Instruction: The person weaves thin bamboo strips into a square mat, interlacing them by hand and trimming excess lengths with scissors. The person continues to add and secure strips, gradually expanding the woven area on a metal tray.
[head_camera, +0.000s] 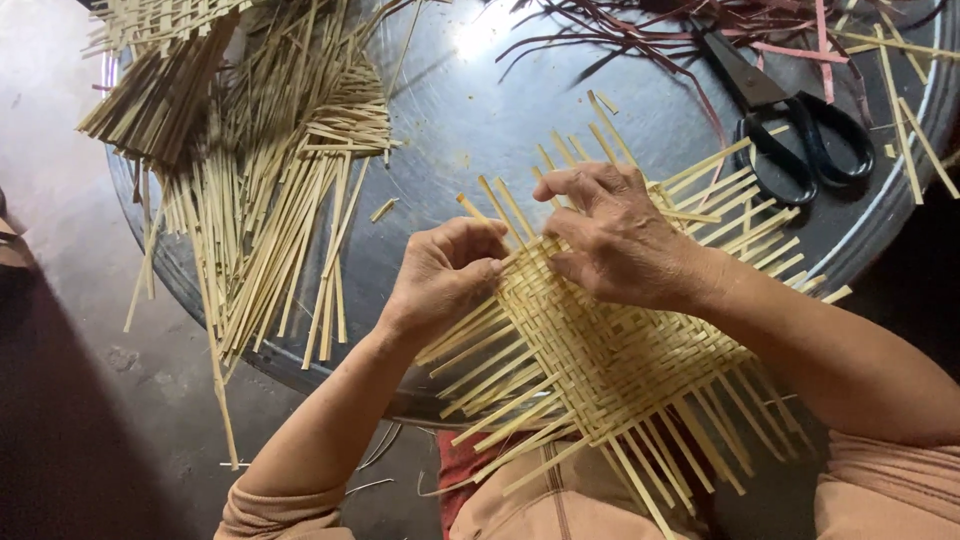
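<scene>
Both hands' grip (520, 255) on woven mat (600, 350)

head view — worn on the person's head, looking steeply down and forward over both forearms | close range: woven mat (610, 350) and hands fill centre | round metal tray (450, 120) runs to the top edge — floor (60, 200) at left | single view, nothing shared
</scene>
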